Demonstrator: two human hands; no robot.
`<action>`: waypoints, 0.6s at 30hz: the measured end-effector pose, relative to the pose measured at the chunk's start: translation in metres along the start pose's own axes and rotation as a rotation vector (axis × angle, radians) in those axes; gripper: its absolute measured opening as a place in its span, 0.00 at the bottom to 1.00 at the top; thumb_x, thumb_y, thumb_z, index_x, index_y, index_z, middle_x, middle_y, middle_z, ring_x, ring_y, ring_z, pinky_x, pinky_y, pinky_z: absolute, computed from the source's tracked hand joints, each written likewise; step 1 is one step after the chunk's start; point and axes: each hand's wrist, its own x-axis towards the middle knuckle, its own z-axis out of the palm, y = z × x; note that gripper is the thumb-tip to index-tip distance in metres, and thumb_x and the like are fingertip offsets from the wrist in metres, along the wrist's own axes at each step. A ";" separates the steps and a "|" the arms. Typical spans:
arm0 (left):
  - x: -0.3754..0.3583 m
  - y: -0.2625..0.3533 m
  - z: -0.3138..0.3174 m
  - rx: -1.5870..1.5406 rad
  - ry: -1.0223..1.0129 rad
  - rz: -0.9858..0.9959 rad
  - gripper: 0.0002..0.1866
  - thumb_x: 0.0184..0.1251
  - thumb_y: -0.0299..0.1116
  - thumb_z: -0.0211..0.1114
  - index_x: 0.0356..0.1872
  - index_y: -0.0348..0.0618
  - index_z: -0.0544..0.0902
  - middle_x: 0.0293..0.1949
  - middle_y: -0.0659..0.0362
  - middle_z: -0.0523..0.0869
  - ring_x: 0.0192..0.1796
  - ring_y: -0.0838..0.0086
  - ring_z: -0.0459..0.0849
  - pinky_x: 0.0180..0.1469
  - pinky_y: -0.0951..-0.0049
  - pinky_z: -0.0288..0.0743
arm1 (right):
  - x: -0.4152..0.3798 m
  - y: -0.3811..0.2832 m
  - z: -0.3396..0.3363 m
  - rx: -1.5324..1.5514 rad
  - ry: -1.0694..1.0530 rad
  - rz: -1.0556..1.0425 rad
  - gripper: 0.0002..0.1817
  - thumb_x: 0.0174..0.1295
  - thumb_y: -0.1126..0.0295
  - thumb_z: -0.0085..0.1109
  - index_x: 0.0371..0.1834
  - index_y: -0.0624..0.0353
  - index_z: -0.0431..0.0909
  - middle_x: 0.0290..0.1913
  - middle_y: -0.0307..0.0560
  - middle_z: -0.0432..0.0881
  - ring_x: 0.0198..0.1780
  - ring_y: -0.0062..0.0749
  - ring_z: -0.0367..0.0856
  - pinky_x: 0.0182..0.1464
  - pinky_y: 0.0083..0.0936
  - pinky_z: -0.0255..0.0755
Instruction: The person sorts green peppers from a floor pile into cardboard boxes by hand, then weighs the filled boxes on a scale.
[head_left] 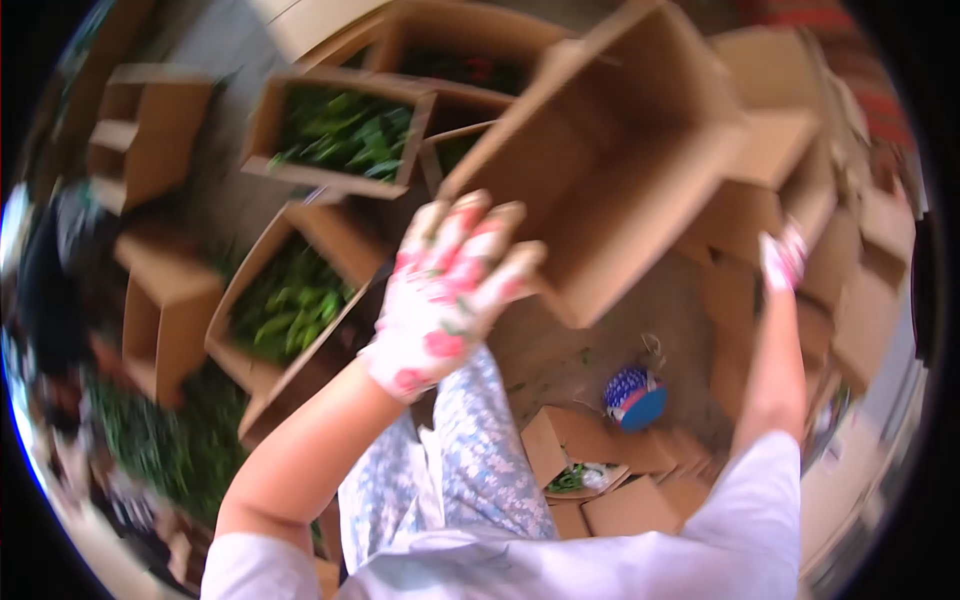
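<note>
Both my hands wear white gloves with a pink and red flower print. My left hand (440, 295) is raised in the middle, its fingers spread and overlapping the near left edge of a large cardboard box (590, 160). That box is tilted, its open side facing me, and no contents show in it. Out to the right, my right hand (783, 258) reaches to the stacked cardboard boxes (740, 215). Its fingers are blurred against the cardboard, and I cannot tell whether they grip it.
Cardboard boxes of green peppers stand ahead (345, 130) and to the left (290, 300). A heap of long green vegetables (170, 440) lies at the lower left, near a person in dark clothes (60, 270). On the floor sits a blue round container (635, 398) beside open boxes (630, 505).
</note>
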 end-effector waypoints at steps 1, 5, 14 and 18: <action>-0.019 -0.002 -0.005 -0.016 0.070 -0.057 0.25 0.45 0.25 0.64 0.50 0.54 0.80 0.58 0.54 0.76 0.62 0.54 0.72 0.65 0.49 0.60 | -0.012 -0.011 -0.013 0.139 -0.100 0.162 0.33 0.55 0.58 0.63 0.62 0.64 0.67 0.56 0.59 0.76 0.57 0.48 0.75 0.60 0.40 0.69; -0.116 -0.021 -0.016 -0.100 0.281 -0.303 0.27 0.44 0.24 0.64 0.51 0.57 0.80 0.58 0.53 0.75 0.61 0.56 0.72 0.64 0.50 0.62 | -0.118 0.023 0.048 0.830 -0.142 0.133 0.36 0.63 0.59 0.59 0.68 0.70 0.58 0.68 0.61 0.63 0.66 0.49 0.66 0.68 0.35 0.61; -0.465 -0.074 0.004 0.236 0.303 -1.634 0.35 0.55 0.36 0.65 0.66 0.42 0.65 0.68 0.46 0.61 0.71 0.51 0.56 0.72 0.57 0.48 | -0.410 -0.261 -0.039 0.461 -1.121 -0.958 0.18 0.57 0.70 0.60 0.51 0.58 0.76 0.50 0.55 0.79 0.52 0.44 0.79 0.56 0.33 0.73; -0.523 -0.124 -0.006 0.341 -0.185 -1.734 0.35 0.52 0.34 0.65 0.66 0.50 0.67 0.69 0.49 0.61 0.73 0.51 0.53 0.73 0.52 0.44 | -0.441 -0.403 -0.056 0.728 -0.649 -1.312 0.23 0.53 0.72 0.62 0.54 0.61 0.74 0.53 0.56 0.76 0.54 0.49 0.76 0.57 0.36 0.71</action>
